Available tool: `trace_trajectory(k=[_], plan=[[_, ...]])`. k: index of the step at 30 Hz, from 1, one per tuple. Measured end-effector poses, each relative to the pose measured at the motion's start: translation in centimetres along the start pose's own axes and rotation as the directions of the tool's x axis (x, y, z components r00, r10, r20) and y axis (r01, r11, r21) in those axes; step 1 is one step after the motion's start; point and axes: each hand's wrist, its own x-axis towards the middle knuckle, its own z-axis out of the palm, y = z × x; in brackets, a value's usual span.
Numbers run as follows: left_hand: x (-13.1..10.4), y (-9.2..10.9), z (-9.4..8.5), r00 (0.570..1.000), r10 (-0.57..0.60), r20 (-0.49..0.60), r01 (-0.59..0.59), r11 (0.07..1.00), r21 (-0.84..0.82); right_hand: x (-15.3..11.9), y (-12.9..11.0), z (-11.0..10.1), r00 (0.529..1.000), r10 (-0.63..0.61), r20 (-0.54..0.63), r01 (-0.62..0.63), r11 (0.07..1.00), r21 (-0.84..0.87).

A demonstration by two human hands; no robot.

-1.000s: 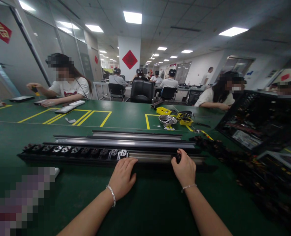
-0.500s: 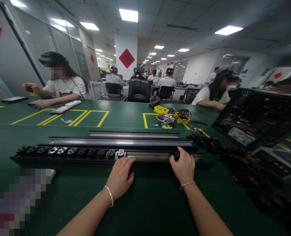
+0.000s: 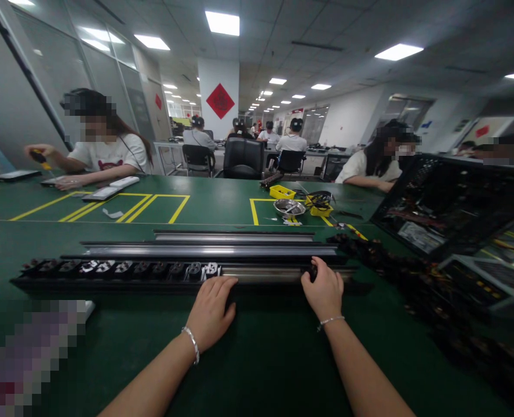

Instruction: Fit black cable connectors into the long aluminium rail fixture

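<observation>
A long black rail [image 3: 265, 275] lies across the green table, its left part filled with a row of small round-topped black parts [image 3: 141, 267]. My left hand [image 3: 212, 304] rests on the rail's front edge beside the last part of the row, a silvery one [image 3: 212, 269]; its fingers lie fairly flat and hold nothing. Farther right, my right hand [image 3: 324, 286] pinches a small black part [image 3: 312, 271] at the rail, mostly hidden by the fingers. Behind this rail lie two more long rails [image 3: 213, 250] with bare metallic channels.
Dark parts [image 3: 413, 289] are heaped at the right, near an open computer case [image 3: 452, 202] and a metal-cased box [image 3: 491, 281]. Beyond stand a metal bowl [image 3: 289, 207] and a yellow tray [image 3: 281, 192]. A blurred-out object [image 3: 31, 353] lies front left. People sit across the table.
The whole view has shifted slightly, so the rails and room appear a little farther left. Both hands stay at about the same places on the rail.
</observation>
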Motion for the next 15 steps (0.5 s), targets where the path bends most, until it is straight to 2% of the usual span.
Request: trace_trajectory(k=[9,15], plan=[[0.02,0.1,-0.08,1.0,-0.005,-0.007,0.005,1.0,0.018,0.35,0.3,-0.54,1.0,-0.003,-0.015,0.002,0.998,-0.068],[0.05,0.06,0.04,1.0,-0.008,-0.001,0.008,1.0,0.013,0.52,0.8,-0.64,1.0,0.001,-0.006,-0.001,0.999,-0.052]])
